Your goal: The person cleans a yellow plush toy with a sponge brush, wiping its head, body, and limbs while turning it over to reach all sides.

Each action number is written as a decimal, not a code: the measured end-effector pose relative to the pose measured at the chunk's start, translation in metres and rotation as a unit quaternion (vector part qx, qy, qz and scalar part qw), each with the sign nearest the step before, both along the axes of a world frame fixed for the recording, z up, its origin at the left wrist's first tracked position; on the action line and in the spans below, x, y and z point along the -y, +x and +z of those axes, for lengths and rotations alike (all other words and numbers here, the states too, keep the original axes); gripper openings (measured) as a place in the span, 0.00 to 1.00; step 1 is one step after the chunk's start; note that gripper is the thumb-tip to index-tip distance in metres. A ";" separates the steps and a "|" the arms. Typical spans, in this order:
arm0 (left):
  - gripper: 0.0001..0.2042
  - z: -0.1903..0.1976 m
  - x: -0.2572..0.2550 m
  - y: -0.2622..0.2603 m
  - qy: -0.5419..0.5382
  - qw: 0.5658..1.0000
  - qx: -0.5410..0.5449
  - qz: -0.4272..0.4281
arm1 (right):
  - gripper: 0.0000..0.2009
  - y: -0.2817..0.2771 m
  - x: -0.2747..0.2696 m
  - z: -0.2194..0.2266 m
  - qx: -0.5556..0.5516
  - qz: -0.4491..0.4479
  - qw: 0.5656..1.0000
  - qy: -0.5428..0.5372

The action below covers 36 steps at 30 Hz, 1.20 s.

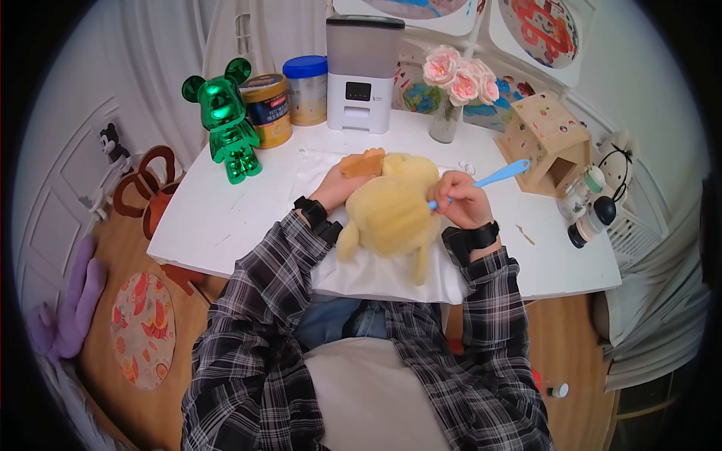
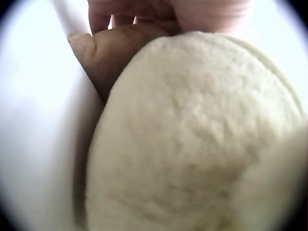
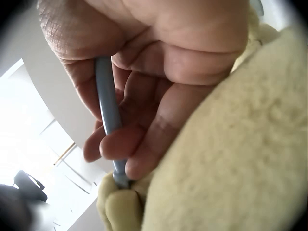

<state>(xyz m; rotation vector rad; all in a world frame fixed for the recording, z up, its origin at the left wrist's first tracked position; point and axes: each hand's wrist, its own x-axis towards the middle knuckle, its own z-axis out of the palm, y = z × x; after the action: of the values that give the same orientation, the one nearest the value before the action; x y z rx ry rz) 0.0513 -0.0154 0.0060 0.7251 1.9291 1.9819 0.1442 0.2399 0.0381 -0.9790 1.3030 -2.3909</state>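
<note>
A pale yellow plush toy (image 1: 387, 218) lies over a white cloth (image 1: 361, 282) at the front middle of the table. My left hand (image 1: 338, 184) holds its far left side, by a floppy brown part (image 1: 363, 164); the left wrist view shows fingers behind that brown part (image 2: 113, 53). In my right hand (image 1: 464, 199) is a slim tool with a light blue handle (image 1: 504, 174), pinched between thumb and fingers. Its lower end meets the plush's right side in the right wrist view, beside a small yellow limb (image 3: 122, 209). The tool's working tip is hidden.
A shiny green bear figure (image 1: 226, 124), two tins (image 1: 268, 113), a pet feeder (image 1: 361, 98) and a vase of pink roses (image 1: 449, 124) line the table's back. On the right stand a wooden house (image 1: 545, 139) and a black-capped bottle (image 1: 594, 222).
</note>
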 end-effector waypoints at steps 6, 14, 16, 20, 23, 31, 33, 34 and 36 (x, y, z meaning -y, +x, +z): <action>0.25 -0.006 0.000 -0.003 0.020 1.000 -0.009 0.009 | 0.08 -0.010 -0.010 -0.007 0.066 -0.020 0.982 -0.178; 0.30 -0.009 0.001 -0.007 0.036 0.999 0.010 -0.013 | 0.08 -0.014 -0.013 -0.005 0.171 -0.200 0.945 -0.196; 0.30 -0.011 0.001 -0.008 0.034 0.999 0.008 -0.015 | 0.08 -0.015 -0.012 -0.009 0.168 -0.148 0.958 -0.181; 0.29 -0.004 0.001 -0.003 0.025 1.000 -0.004 -0.008 | 0.07 -0.012 -0.013 -0.010 0.094 -0.056 0.984 -0.138; 0.30 -0.009 0.001 -0.008 0.033 0.999 0.008 -0.016 | 0.08 -0.015 -0.020 -0.013 0.046 -0.014 0.991 -0.121; 0.27 -0.012 0.000 -0.008 0.037 0.999 -0.006 -0.003 | 0.08 -0.007 -0.008 0.004 0.166 -0.192 0.942 -0.218; 0.29 -0.010 0.000 -0.008 0.042 0.999 0.000 -0.010 | 0.08 -0.008 -0.008 -0.003 0.114 -0.116 0.976 -0.146; 0.29 -0.009 0.000 -0.007 0.042 0.999 0.001 -0.016 | 0.08 -0.009 -0.008 -0.006 0.089 -0.077 0.987 -0.110; 0.28 -0.008 0.001 -0.005 0.040 0.999 0.003 -0.027 | 0.08 -0.010 -0.009 -0.008 0.044 -0.044 0.997 -0.050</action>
<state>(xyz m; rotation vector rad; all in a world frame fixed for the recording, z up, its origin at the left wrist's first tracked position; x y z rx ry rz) 0.0466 -0.0161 -0.0017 0.7815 1.8177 2.0357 0.1342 0.2494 0.0302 -0.8487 1.2297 -2.5576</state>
